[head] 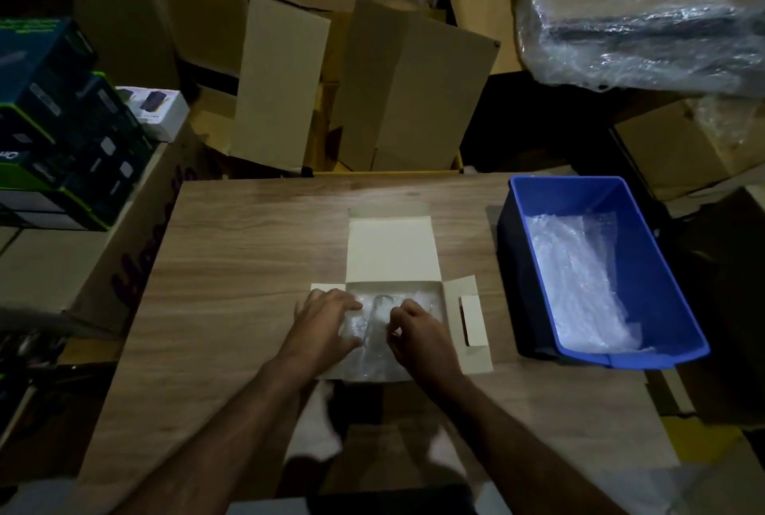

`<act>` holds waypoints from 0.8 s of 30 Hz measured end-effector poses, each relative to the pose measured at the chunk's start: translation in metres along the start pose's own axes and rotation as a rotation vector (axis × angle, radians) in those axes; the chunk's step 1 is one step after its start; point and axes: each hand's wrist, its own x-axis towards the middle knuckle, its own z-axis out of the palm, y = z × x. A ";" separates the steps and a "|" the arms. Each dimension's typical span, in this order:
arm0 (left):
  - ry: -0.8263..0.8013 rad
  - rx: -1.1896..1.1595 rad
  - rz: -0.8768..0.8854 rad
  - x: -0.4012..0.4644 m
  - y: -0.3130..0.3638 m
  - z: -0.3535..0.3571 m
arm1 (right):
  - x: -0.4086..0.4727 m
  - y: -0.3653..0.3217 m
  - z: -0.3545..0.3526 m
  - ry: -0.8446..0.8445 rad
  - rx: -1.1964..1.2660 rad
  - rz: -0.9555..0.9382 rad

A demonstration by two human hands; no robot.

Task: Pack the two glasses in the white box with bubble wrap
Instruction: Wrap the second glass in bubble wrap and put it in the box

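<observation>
Near the table's (248, 266) front edge, the left hand (321, 322) lies flat and the right hand (418, 332) pinches bubble wrap (374, 353) inside the white box (389, 254); uneven padding risks glass-to-glass contact.

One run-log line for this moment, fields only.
white box: lid open | left hand, right hand: on bubble wrap inside | glasses: unclear | blue bin: holds more wrap
</observation>
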 end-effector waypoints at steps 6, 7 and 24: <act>-0.098 0.221 0.091 0.005 0.007 0.009 | -0.005 -0.001 0.003 -0.128 0.002 -0.049; -0.117 0.236 0.094 0.004 0.008 0.011 | -0.005 0.002 0.000 -0.148 0.050 -0.023; -0.063 0.303 0.265 0.009 0.023 0.034 | 0.028 0.027 -0.038 -0.313 -0.192 0.018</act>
